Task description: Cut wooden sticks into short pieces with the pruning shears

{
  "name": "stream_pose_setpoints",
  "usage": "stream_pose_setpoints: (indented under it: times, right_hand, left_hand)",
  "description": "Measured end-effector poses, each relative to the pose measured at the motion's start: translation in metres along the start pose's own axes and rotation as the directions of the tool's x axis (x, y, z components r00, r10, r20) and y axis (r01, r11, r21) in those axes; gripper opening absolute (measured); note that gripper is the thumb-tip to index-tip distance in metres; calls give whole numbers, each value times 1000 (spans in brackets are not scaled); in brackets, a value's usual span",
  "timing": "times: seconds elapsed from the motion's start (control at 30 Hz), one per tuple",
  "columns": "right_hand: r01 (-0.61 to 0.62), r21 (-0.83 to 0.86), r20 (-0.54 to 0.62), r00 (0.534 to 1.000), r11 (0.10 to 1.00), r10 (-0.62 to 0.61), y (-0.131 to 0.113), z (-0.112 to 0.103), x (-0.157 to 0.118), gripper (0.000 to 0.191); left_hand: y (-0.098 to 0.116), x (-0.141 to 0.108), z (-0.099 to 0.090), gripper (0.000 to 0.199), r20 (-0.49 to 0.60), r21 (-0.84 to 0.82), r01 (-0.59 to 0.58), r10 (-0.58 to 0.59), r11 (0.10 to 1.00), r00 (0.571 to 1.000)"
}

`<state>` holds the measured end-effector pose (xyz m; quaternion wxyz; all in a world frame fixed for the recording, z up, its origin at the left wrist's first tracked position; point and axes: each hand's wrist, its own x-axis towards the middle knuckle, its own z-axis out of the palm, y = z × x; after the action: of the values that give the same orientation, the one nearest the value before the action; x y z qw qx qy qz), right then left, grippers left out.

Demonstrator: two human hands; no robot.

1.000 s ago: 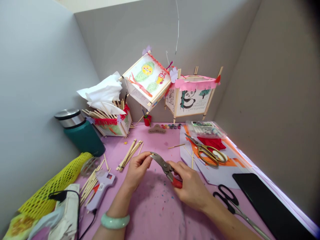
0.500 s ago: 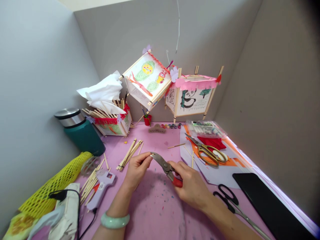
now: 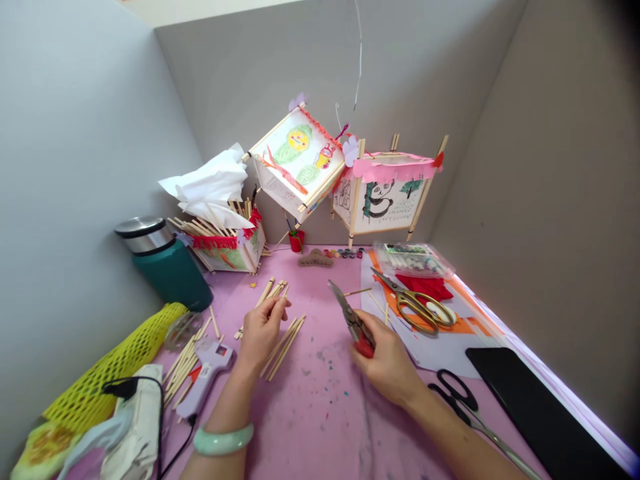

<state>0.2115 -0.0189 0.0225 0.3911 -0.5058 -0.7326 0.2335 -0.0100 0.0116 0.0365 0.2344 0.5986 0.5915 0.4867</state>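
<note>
My right hand [image 3: 385,360] grips red-handled metal snips [image 3: 349,312], their jaws pointing up and to the left over the pink mat [image 3: 320,413]. My left hand [image 3: 263,333] hangs just above a pile of thin wooden sticks [image 3: 266,292], its fingers curled together. Whether those fingers pinch a stick, I cannot tell. A small bundle of wooden sticks [image 3: 283,348] lies on the mat right beside that hand, between my two hands.
Gold-handled scissors [image 3: 417,308] lie on orange and white paper at right, with black-handled scissors [image 3: 453,390] and a black tablet [image 3: 540,407] nearer. A glue gun [image 3: 207,373] and more sticks lie left. Paper lanterns [image 3: 387,193] stand behind.
My hands have come apart, and the left has let go of the snips. The right hand has moved the snips right and turned them upward. A small stick bundle now lies on the mat.
</note>
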Motion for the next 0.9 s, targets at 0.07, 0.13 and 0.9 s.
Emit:
stream_pose_setpoints:
  times: [0.07,0.13,0.9]
  right_hand:
    - [-17,5,-35,999,1000,17,2,-1,1,50]
    - [-19,6,-35,999,1000,19,3,-1,1,49]
    - [68,-78,7,998,995,-68,2,5,-6,56]
  left_hand:
    - [-5,2,-1,32,25,230,39,-46,972,999]
    - [-9,2,2,29,101,444,46,-101,895,990]
    - [-12,0,-3,32,-21,846,195,-335,497,942]
